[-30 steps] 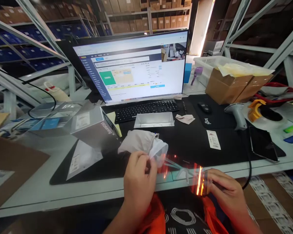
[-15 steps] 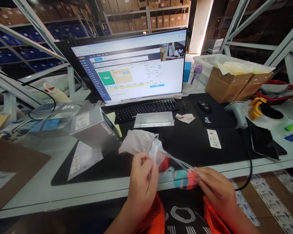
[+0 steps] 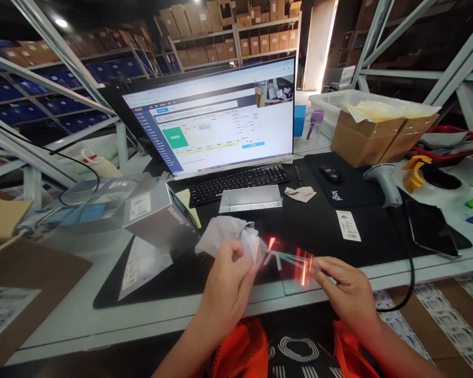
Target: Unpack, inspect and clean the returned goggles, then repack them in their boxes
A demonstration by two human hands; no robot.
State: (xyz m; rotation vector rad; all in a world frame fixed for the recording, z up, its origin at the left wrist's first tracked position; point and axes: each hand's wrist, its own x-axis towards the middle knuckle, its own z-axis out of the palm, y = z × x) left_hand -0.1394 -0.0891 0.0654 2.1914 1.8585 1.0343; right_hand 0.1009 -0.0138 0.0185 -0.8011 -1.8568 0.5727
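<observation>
A whitish cloth pouch (image 3: 220,233) with a gathered mouth lies on the black desk mat, just beyond my left hand (image 3: 230,278). The closed fingers of that hand pinch translucent whitish material at the pouch's mouth. My right hand (image 3: 345,289) is closed too, with thumb and fingertips pinching the end of a clear plastic film (image 3: 287,265). Stretched between both hands, this film shows pale strands and bright red streaks. What it contains, if anything, cannot be made out. An open silver box tray (image 3: 252,199) sits beyond the hands.
A grey box (image 3: 160,215) and a labelled clear bag (image 3: 142,270) are at left. Behind stand a keyboard (image 3: 236,184) and monitor (image 3: 220,126). To the right lie a label (image 3: 349,226), a mouse (image 3: 330,174), a barcode scanner (image 3: 386,184) and a phone (image 3: 431,228).
The film between my hands has shifted; teal and red patches seen in it earlier now appear as bright red streaks. My right hand has turned slightly outward. The whole view has tilted up a little.
</observation>
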